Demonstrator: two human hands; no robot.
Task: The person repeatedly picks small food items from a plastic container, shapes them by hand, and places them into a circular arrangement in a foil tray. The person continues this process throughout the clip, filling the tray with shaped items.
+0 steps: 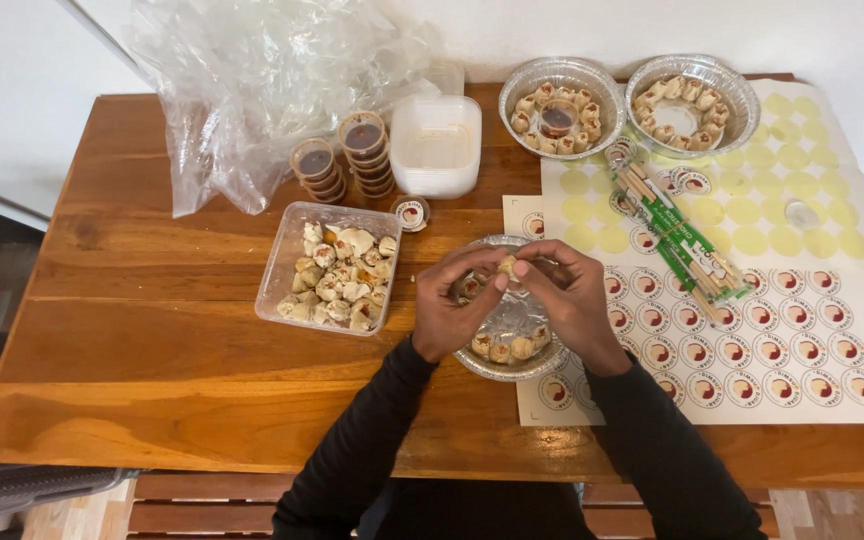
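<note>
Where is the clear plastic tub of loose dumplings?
The clear plastic tub sits on the wooden table, just left of the left hand.

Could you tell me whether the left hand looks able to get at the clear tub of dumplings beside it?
Probably yes: the clear tub of dumplings sits open just left of the left hand, nothing between them, though that hand now pinches a dumpling.

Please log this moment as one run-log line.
left hand + right hand: pinching one dumpling | over foil pan | clear dumpling tub beside left
</note>
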